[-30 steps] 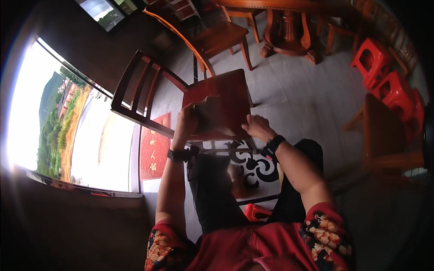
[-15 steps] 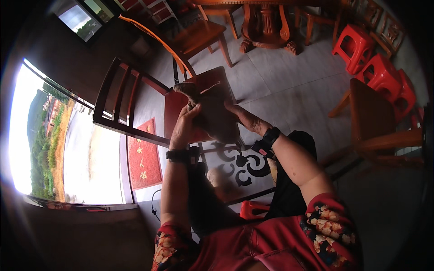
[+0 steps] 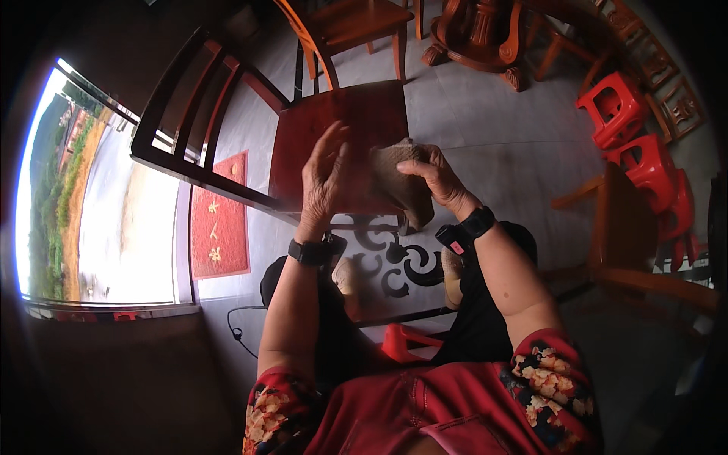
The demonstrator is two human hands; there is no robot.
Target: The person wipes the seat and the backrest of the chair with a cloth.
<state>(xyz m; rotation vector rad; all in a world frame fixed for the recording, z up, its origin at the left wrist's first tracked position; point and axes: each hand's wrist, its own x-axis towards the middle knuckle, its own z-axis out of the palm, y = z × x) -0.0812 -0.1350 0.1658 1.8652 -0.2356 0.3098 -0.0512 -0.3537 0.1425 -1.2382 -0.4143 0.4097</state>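
A greyish-brown cloth (image 3: 408,193) hangs from my right hand (image 3: 442,180), its thumb pressed on the upper part and its fingers behind. The cloth's lower end droops beside the front edge of a dark red wooden chair's seat (image 3: 341,114). To the left of the cloth, my left hand (image 3: 324,182) is raised over the seat, fingers stretched out and holding nothing. Both wrists wear black straps with small boxes.
The chair's slatted backrest (image 3: 201,106) stands at the left, near a red mat (image 3: 221,220) and a bright doorway. An orange-brown chair (image 3: 356,23) is beyond. Red plastic stools (image 3: 614,114) line the right, with a wooden chair (image 3: 626,220) nearer. A black cable (image 3: 237,334) lies lower left.
My left hand has let go of the cloth and moved apart from it. The cloth, now in my right hand alone, hangs more to the right. The view has shifted.
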